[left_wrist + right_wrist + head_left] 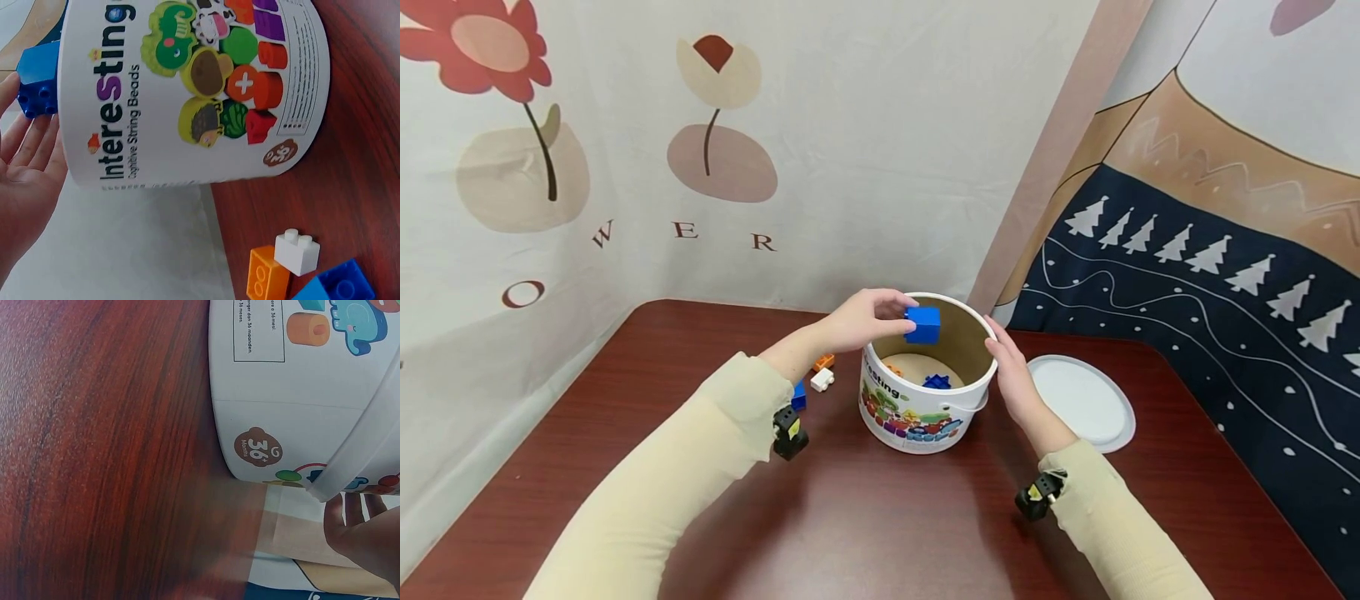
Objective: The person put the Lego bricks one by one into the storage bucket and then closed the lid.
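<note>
L hand (863, 319) pinches a blue toy block (923, 326) b/w thumb & fingers, just over the bucket's mouth, so this pc is neither in nor on the bench (925, 542). R hand (1017, 373) holds the white bucket (880, 417) at its RH rim, fingers against the outer wall. Bucket's upright.

Progress, approx: lid (1082, 402) is off, lying flat on the bench to the R. Inside, at least one dark-blue pc (937, 382) & a bit of orange (893, 369) show on the floor; near wall may hide more, so no full count. Outside, to the L: orange brick (267, 275), white brick (297, 253) & a second blue block (350, 281), grouped close tog. So looks partway: pcs both in & out, one mid-transfer; can't tell which way from this alone. Lid isn't back on.
</note>
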The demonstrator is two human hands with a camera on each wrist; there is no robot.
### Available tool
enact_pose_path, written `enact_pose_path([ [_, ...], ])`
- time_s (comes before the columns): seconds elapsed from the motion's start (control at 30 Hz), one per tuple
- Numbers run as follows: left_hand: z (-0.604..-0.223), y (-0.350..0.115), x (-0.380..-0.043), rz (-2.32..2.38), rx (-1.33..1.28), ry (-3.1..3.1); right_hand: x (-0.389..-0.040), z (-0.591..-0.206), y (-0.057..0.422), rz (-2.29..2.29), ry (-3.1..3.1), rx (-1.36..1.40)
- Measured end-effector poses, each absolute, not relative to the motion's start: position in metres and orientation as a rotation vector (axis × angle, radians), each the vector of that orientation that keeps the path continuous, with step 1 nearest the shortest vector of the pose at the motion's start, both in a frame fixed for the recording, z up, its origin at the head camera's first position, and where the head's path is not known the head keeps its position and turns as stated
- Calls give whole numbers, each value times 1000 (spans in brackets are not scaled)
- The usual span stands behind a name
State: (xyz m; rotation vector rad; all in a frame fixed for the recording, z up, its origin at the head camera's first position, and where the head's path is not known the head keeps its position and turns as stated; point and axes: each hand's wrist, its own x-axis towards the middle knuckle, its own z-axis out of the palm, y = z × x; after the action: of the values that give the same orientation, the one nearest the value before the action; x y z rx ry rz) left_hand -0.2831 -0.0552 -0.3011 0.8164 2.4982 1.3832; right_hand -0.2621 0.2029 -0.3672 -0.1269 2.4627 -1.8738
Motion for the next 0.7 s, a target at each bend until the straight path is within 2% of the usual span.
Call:
enact_pose_path([
  [0.33,-300,-66,-285,1536,858,2491,-265,-369,204,-1866,2476,-143],
  [0.7,-320,-131,-286,1556,585,2610,-264,-370,205,-1879,2462,-146],
])
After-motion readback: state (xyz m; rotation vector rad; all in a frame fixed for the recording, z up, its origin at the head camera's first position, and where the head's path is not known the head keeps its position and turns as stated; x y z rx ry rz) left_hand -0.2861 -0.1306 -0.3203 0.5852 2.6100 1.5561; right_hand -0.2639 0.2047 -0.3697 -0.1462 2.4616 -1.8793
